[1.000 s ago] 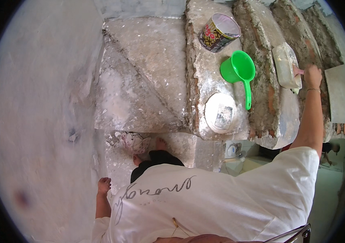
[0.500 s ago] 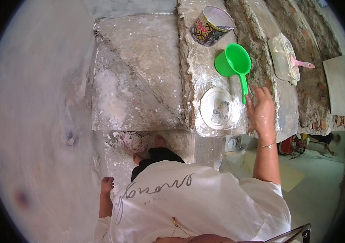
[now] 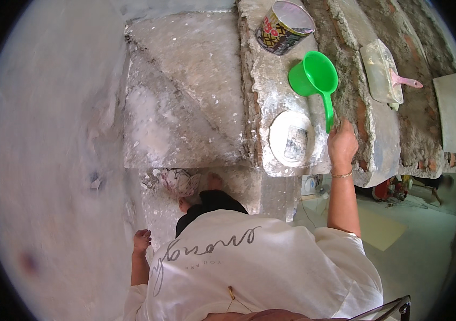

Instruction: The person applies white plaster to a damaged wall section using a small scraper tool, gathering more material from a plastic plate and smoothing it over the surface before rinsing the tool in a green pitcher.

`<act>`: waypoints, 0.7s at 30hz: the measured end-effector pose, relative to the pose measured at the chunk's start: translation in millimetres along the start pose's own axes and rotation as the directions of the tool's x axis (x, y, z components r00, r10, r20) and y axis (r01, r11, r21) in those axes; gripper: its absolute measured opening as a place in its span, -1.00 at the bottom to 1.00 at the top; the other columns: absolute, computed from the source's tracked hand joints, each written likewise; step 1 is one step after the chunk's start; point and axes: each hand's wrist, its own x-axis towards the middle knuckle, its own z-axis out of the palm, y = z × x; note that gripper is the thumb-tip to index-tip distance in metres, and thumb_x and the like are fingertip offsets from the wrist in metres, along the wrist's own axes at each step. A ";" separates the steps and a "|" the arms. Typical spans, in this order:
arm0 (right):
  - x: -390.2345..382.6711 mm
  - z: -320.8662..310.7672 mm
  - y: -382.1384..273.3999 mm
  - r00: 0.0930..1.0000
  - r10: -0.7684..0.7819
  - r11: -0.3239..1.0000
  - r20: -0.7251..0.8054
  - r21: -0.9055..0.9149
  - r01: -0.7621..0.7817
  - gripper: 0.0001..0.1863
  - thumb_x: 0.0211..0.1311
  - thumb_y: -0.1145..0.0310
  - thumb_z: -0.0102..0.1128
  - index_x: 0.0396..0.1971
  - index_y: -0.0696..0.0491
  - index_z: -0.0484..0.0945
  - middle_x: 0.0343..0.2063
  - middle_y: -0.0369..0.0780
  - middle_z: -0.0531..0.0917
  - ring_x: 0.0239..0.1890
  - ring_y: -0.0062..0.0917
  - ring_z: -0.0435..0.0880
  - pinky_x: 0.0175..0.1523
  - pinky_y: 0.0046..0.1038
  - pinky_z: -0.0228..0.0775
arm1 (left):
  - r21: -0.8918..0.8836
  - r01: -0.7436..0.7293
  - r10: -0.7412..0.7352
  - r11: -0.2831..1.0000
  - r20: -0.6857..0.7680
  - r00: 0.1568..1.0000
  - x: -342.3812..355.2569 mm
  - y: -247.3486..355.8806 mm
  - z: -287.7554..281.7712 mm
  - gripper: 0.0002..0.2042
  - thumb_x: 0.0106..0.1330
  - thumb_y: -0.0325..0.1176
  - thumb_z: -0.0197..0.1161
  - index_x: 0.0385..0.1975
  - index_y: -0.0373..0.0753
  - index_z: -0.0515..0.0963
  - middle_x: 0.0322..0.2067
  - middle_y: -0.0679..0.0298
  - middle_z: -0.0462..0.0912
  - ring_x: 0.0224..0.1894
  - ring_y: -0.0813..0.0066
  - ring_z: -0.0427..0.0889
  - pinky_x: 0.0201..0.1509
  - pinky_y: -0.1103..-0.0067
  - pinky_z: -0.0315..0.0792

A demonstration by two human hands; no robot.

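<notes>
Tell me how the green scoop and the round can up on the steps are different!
The green scoop is plain bright green with a long handle; the round can has many-coloured patterns on its side and no handle. The right hand is at the tip of the scoop's handle; nothing touches the can. The scoop lies nearer the person, the can farther up. Both rest on the same rough, plaster-splashed step with their open mouths showing.

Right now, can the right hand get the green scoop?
Probably yes. The right hand is already at the tip of the green scoop handle on the rough step, and nothing lies between them. The white lid sits off to the side.
</notes>
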 end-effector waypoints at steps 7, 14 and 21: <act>-30.3 0.7 -45.2 0.948 -0.214 0.944 0.235 0.298 0.139 -0.75 -0.03 0.38 0.22 -0.29 0.11 0.56 -0.32 -0.10 0.60 -0.31 -0.19 0.59 -0.21 -0.31 0.42 | -0.124 0.192 -0.199 0.973 -0.040 0.979 -12.2 17.3 7.5 -0.69 0.12 -0.32 0.22 -0.16 -0.31 0.44 -0.45 0.27 0.53 -0.54 0.51 0.47 -0.52 0.59 0.38; 18.9 -19.2 -73.9 0.953 -0.286 0.851 0.100 0.483 0.205 -0.78 0.00 0.38 0.21 -0.32 0.12 0.58 -0.36 -0.07 0.61 -0.37 -0.22 0.59 -0.23 -0.32 0.42 | -0.100 0.208 -0.217 0.973 -0.084 0.973 -25.1 35.3 11.4 -0.69 0.11 -0.33 0.21 -0.18 -0.35 0.44 -0.48 0.24 0.52 -0.53 0.51 0.49 -0.53 0.57 0.39; 173.5 -33.4 -120.6 0.873 -0.329 0.852 -0.360 0.286 0.439 -0.79 0.09 0.29 0.11 -0.33 0.06 0.60 -0.39 -0.10 0.61 -0.31 -0.22 0.58 -0.12 -0.27 0.39 | -0.152 0.253 -0.269 0.956 -0.095 0.959 -23.5 27.8 13.1 -0.68 0.10 -0.33 0.21 -0.17 -0.35 0.45 -0.48 0.23 0.53 -0.54 0.53 0.49 -0.54 0.59 0.39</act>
